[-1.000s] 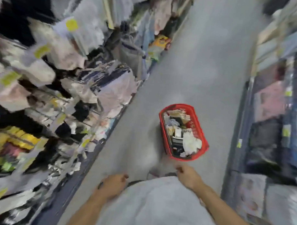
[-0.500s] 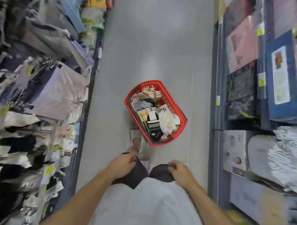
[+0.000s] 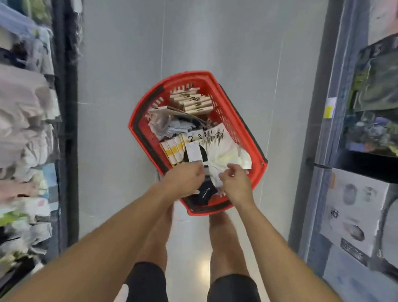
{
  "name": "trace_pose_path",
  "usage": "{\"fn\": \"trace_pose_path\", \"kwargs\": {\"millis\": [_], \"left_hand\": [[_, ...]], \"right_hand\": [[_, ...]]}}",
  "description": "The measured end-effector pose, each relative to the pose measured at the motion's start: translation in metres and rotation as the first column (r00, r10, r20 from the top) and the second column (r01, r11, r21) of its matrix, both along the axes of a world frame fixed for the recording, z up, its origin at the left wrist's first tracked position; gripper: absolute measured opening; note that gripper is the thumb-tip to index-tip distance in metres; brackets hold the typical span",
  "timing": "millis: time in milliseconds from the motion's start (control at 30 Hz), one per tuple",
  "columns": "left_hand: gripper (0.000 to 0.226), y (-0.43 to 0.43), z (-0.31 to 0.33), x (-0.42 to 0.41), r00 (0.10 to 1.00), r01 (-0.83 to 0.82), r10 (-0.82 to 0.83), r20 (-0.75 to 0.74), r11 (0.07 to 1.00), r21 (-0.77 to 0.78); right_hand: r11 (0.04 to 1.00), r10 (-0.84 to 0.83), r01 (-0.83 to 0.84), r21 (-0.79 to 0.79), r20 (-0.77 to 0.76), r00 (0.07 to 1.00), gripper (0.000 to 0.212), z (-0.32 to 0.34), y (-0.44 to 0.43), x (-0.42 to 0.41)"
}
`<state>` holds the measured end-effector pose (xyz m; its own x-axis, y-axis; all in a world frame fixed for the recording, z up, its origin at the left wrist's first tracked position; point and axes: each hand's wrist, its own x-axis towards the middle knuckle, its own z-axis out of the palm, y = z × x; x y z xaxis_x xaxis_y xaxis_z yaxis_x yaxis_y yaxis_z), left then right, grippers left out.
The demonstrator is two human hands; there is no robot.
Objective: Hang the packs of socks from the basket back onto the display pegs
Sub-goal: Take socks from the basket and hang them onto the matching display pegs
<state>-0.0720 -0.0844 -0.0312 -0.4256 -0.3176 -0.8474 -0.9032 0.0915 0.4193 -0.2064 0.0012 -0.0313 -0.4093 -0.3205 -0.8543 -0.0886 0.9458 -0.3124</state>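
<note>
A red basket (image 3: 197, 74) stands on the aisle floor in front of my feet, filled with several packs of socks. My left hand (image 3: 183, 177) reaches into its near end, fingers curled onto a black sock pack (image 3: 193, 151) with a white label. My right hand (image 3: 236, 183) is beside it, fingers pinching the lower edge of a fan of white sock packs (image 3: 229, 149) with small hooks. Beige card packs (image 3: 195, 103) lie at the far end, yellow-striped ones (image 3: 173, 150) on the left. The sock display (image 3: 19, 113) with hanging packs runs along the left, blurred.
Shelving with boxed goods (image 3: 354, 206) and dark bagged items (image 3: 385, 85) lines the right side. The grey tiled floor (image 3: 197, 37) stretches ahead between the two racks. My bare legs (image 3: 224, 242) stand just behind the basket.
The view has swung from the left display down to the basket. Both hands left my waist and reached forward into the basket onto the packs.
</note>
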Motion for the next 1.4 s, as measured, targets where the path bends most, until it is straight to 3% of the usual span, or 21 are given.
{"fn": "trace_pose_path", "kwargs": {"millis": [100,233,400,500,633,733,833,933,1067,1200,1300,1400], "left_hand": [[0.045,-0.004,-0.066,-0.025,0.975,-0.21,0.21,0.066,0.978,-0.002],[0.084,0.008,-0.127,-0.031,0.798,-0.573,0.555,0.236,0.819,0.01],[0.074,0.027,-0.164,-0.017,0.53,-0.836,0.788,0.314,0.548,0.034],[0.053,0.037,-0.172,-0.007,0.435,-0.888,0.841,0.323,0.461,-0.003],[0.031,0.051,-0.165,0.0,0.386,-0.912,0.884,0.263,0.409,-0.034],[0.034,0.068,-0.146,-0.007,0.432,-0.901,0.856,0.282,0.42,0.108],[0.045,0.086,-0.125,-0.018,0.472,-0.882,0.825,0.312,0.442,0.164],[0.044,0.103,-0.104,-0.02,0.375,-0.923,0.89,0.261,0.386,0.01],[0.043,0.111,-0.086,-0.01,0.336,-0.9,0.902,0.272,0.393,-0.19],[0.047,0.11,-0.088,0.006,0.357,-0.894,0.92,0.162,0.387,-0.225],[0.056,0.1,-0.092,0.009,0.195,-0.962,0.977,0.087,0.208,-0.175],[0.063,0.09,-0.096,0.012,0.164,-0.975,0.986,0.041,0.169,-0.148]], "right_hand": [[0.989,0.14,-0.137,0.053,-0.063,0.988,0.056,-0.076,-0.022,-0.011],[0.949,0.311,-0.305,0.084,-0.067,0.948,0.063,-0.144,-0.031,-0.014],[0.822,0.567,-0.559,0.11,-0.062,0.822,0.095,-0.176,-0.02,-0.009],[0.795,0.606,-0.603,0.07,-0.047,0.794,0.103,-0.185,-0.019,-0.016],[0.924,0.381,-0.382,-0.028,0.173,0.908,0.06,-0.188,-0.028,-0.04],[0.938,0.345,-0.347,-0.016,0.158,0.925,0.049,-0.189,-0.031,-0.048],[0.942,0.329,-0.335,0.021,0.144,0.933,0.074,-0.191,-0.036,-0.04],[0.907,0.411,-0.414,0.08,0.057,0.91,0.109,-0.192,-0.038,-0.021],[0.807,0.585,-0.568,0.159,-0.088,0.806,0.138,-0.192,-0.027,0.009],[0.766,0.642,-0.614,0.19,-0.178,0.746,0.142,-0.193,-0.016,0.027],[0.773,0.634,-0.611,0.171,-0.186,0.751,0.136,-0.192,-0.018,0.027],[0.778,0.627,-0.617,0.117,-0.181,0.757,0.126,-0.191,-0.019,0.022]]}}
